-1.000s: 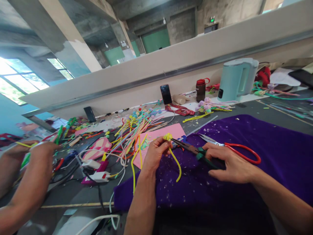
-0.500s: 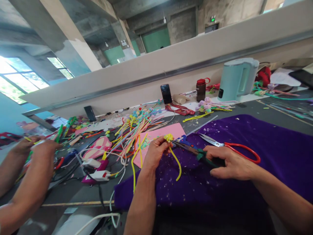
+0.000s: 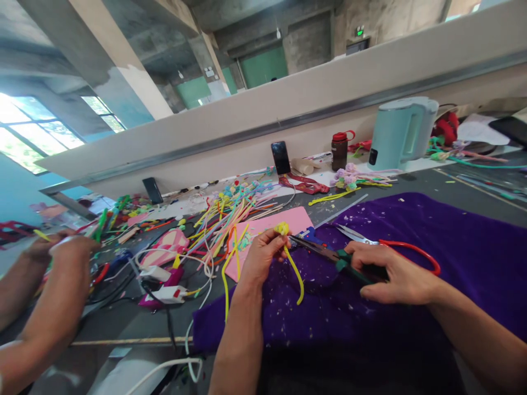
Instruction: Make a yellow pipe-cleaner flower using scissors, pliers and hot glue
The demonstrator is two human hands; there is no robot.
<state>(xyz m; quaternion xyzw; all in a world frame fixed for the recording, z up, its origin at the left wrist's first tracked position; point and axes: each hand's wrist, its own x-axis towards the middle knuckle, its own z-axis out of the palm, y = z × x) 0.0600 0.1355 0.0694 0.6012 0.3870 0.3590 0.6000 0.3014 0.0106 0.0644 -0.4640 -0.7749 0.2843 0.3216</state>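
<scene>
My left hand (image 3: 269,249) pinches a small yellow pipe-cleaner flower (image 3: 282,228) between thumb and fingers. A yellow stem (image 3: 295,277) hangs down from it over the purple cloth (image 3: 411,219). In my right hand (image 3: 389,271) are long-nose pliers (image 3: 315,248) with green handles, my fingers wrapped round the grips. The plier tips lie just right of the flower, close to my left fingertips. Behind my right hand, scissors with red handles (image 3: 411,252) rest on the cloth. A pink sheet (image 3: 275,221) lies beyond my left hand, and a blue tool (image 3: 310,235) sits partly hidden behind the pliers.
A co-worker's hands (image 3: 69,244) work at the left. Many coloured pipe cleaners (image 3: 222,219) spread over the table's middle. White cables and a power strip (image 3: 164,295) lie left of my arm. A kettle (image 3: 401,134), bottle (image 3: 340,151) and phone (image 3: 280,158) stand at the back.
The pliers and my right hand have drawn slightly right, so the tips now stand a little away from the yellow flower. My left hand stays nearly in place.
</scene>
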